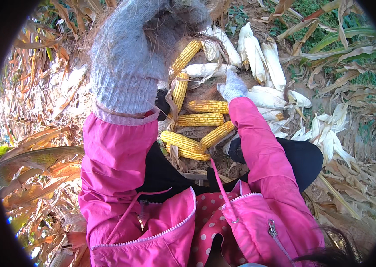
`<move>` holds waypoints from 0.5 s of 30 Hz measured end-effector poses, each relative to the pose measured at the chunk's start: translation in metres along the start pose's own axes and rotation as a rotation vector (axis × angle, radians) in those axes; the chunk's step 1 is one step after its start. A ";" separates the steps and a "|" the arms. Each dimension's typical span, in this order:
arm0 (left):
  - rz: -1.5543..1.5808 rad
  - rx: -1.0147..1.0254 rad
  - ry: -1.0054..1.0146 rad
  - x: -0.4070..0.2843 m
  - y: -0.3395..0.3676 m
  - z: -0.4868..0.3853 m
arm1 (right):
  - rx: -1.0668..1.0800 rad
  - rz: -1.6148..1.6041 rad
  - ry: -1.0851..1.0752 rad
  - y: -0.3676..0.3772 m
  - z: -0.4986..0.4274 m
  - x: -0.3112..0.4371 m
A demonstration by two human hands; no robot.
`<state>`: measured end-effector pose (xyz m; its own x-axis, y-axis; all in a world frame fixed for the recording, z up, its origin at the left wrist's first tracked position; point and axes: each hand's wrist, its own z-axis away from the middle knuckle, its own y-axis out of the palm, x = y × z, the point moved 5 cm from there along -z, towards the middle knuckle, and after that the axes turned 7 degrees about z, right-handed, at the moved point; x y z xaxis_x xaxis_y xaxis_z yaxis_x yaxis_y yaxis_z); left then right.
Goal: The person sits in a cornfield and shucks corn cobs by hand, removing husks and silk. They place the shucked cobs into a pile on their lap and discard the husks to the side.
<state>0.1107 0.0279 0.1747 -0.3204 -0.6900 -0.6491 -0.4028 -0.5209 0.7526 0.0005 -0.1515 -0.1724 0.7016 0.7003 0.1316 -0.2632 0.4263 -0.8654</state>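
Note:
My left hand (148, 43), in a grey knit glove matted with corn silk, is raised close to the camera with its fingers curled. The top of the picture cuts off its far side, so whatever may be in the palm is hidden. Lower down, near the ground, my right hand (233, 86) wears a similar pale glove. It is just below a white-husked ear (209, 70); its palm side does not show. Husked yellow ears lie between my legs, among them a corn cob (200, 120) and another corn cob (182, 142). One yellow ear (186, 55) is partly behind the left glove.
Several ears in white husks (256, 58) lie beyond and right of my right hand. Loose husks (331, 130) are on the soil at the right. Dry corn leaves (41, 160) crowd the left side, and stalks with leaves (344, 43) reach in from the upper right.

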 end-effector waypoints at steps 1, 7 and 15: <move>-0.025 0.005 0.000 -0.001 0.002 0.003 | -0.010 0.070 0.040 -0.005 -0.011 -0.004; -0.009 0.122 -0.152 0.021 -0.005 -0.006 | -0.144 0.360 -0.207 -0.005 -0.054 0.000; -0.054 0.130 -0.159 0.029 -0.024 0.004 | 0.108 0.285 -0.157 0.005 -0.031 -0.012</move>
<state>0.1072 0.0227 0.1373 -0.4227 -0.5694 -0.7050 -0.5271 -0.4784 0.7024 0.0118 -0.1753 -0.1937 0.4815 0.8760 -0.0276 -0.5082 0.2534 -0.8231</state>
